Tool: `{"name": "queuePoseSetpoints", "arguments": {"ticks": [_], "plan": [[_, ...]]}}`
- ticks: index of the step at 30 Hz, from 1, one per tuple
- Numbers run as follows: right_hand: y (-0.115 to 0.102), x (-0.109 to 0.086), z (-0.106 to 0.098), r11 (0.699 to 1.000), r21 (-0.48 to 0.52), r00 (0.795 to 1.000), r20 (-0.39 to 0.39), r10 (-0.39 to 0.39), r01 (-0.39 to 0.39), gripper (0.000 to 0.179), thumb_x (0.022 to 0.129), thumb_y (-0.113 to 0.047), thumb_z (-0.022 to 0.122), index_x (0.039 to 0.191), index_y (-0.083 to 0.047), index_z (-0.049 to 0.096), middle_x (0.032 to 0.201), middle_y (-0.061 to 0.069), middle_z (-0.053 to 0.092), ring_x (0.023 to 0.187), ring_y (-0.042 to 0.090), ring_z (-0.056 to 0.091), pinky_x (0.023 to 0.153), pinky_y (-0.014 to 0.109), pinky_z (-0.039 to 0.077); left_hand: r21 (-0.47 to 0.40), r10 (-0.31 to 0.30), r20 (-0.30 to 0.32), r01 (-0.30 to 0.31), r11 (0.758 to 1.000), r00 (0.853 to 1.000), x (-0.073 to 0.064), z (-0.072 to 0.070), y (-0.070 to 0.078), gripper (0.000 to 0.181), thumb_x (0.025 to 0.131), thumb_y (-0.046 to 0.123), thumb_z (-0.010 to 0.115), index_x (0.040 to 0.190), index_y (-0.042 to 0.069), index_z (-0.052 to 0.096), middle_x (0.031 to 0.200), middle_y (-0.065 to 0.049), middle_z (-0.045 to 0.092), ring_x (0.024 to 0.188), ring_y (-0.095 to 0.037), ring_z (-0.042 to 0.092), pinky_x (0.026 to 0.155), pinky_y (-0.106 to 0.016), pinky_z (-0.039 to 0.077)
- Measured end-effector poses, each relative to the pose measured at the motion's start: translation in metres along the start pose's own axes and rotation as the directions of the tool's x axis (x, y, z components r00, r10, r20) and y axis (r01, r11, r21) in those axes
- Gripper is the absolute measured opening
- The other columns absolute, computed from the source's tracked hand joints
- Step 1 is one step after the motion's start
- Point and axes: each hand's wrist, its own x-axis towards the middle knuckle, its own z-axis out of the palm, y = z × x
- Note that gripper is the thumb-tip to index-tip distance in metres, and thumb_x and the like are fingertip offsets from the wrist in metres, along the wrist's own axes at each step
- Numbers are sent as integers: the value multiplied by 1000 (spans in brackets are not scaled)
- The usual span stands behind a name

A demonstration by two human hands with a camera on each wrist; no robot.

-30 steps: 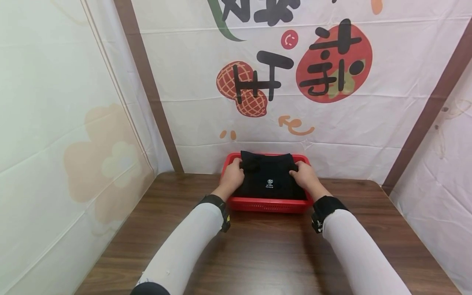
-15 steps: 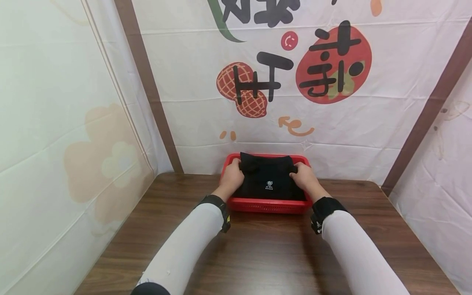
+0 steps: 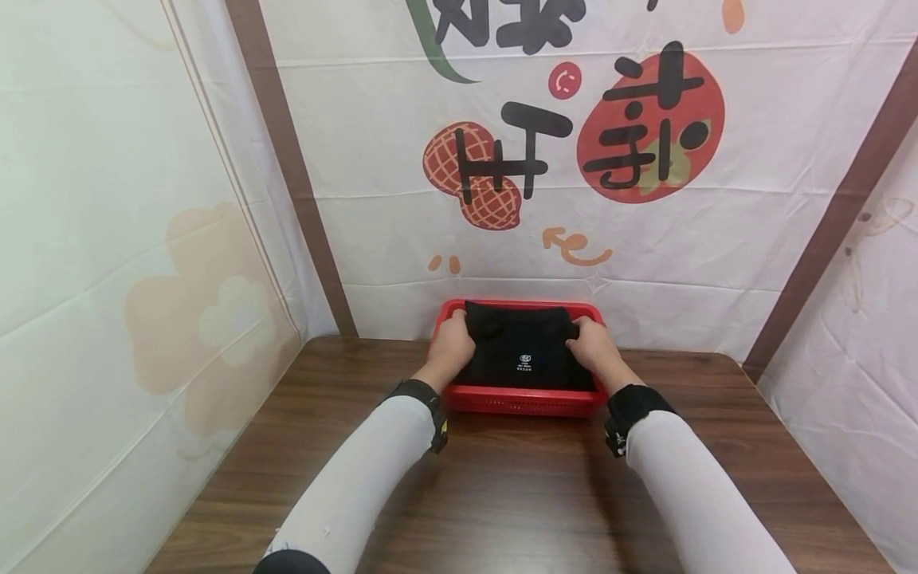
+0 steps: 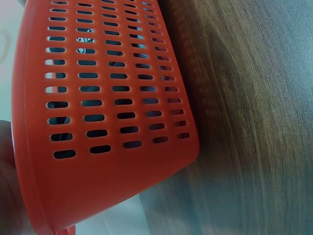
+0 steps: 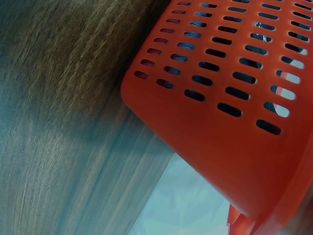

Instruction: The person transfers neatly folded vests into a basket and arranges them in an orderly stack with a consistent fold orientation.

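A red plastic basket point(image 3: 519, 401) with slotted walls stands on the table against the back wall. Inside it lies a black cloth point(image 3: 527, 341) with a small white print; its exact kind is unclear. My left hand point(image 3: 453, 349) pinches the cloth's upper left corner, while my right hand point(image 3: 595, 347) pinches its upper right side. Both hands are over the basket's side rims. In the left wrist view, the basket's slotted wall point(image 4: 112, 171) hides most of the hand. The right wrist view is likewise filled by the basket wall point(image 5: 210, 142), dark cloth showing through the slots.
The brown wood-grain table point(image 3: 516, 494) runs from the basket towards me. Behind it hangs a white printed curtain point(image 3: 387, 239), close to the basket. Another pale curtain point(image 3: 107, 239) borders the left side, and one point(image 3: 853, 335) the right.
The upper edge of the black cloth has sunk slightly into the basket and lies flatter, both hands holding it throughout. The basket stays in place.
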Motion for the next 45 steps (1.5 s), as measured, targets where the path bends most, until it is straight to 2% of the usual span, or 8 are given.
{"name": "queuePoseSetpoints", "arguments": {"ticks": [5, 12, 21, 30, 35, 39, 45], "plan": [[0, 2, 0, 1000, -6, 1000, 9, 6, -6, 53, 100, -15, 61, 146, 5, 44, 144, 27, 53, 133, 39, 51, 113, 54, 41, 33, 17, -2, -17, 999, 1000, 1, 1, 0, 55, 94, 7, 65, 146, 7, 45, 131, -15, 64, 113, -26, 64, 102, -46, 53], [2, 1, -1, 998, -53, 1000, 5, -26, 26, 53, 99, -14, 61, 145, 7, 44, 141, 30, 52, 133, 41, 48, 113, 55, 40, 82, 42, 23, -43, 996, 999, 0, 2, 0, 53, 94, 6, 65, 145, 6, 49, 132, -15, 62, 118, -27, 61, 105, -46, 51], [0, -1, 0, 998, -59, 1000, -3, -30, 30, 54, 98, -13, 63, 145, 6, 45, 139, 30, 50, 133, 41, 46, 112, 54, 41, 82, 58, 31, -60, 995, 998, -2, 1, -2, 42, 93, 4, 65, 134, 9, 59, 127, -13, 60, 112, -25, 60, 103, -44, 52], [-5, -3, -1, 995, -94, 1000, 17, -23, 24, 59, 97, -13, 66, 148, 4, 41, 140, 32, 44, 130, 41, 50, 110, 55, 43, 137, 100, 13, -101, 985, 995, -3, 0, -3, 33, 91, 5, 68, 124, 7, 64, 122, -14, 56, 106, -25, 61, 97, -41, 55], [-7, -4, -3, 989, -143, 999, 18, -41, 44, 58, 96, -12, 65, 147, 3, 40, 142, 32, 40, 130, 42, 52, 109, 55, 44, 137, 101, 20, -103, 985, 995, -4, -2, -2, 35, 91, 7, 68, 126, 7, 62, 124, -14, 54, 107, -26, 62, 97, -42, 56], [-8, -5, -5, 982, -182, 998, 28, -52, 56, 56, 96, -9, 62, 145, 5, 38, 143, 34, 38, 130, 44, 51, 105, 55, 47, 136, 95, 31, -99, 986, 995, -3, -5, -1, 36, 94, 10, 62, 129, 6, 61, 127, -14, 54, 110, -25, 62, 98, -42, 55], [-7, -11, -13, 979, -199, 998, 25, -49, 53, 51, 96, -7, 54, 143, 4, 37, 142, 33, 37, 119, 44, 57, 96, 55, 51, 135, 103, 39, -108, 985, 994, -4, -6, 4, 36, 97, 15, 59, 132, 6, 61, 128, -13, 56, 115, -24, 60, 101, -41, 53]]}}
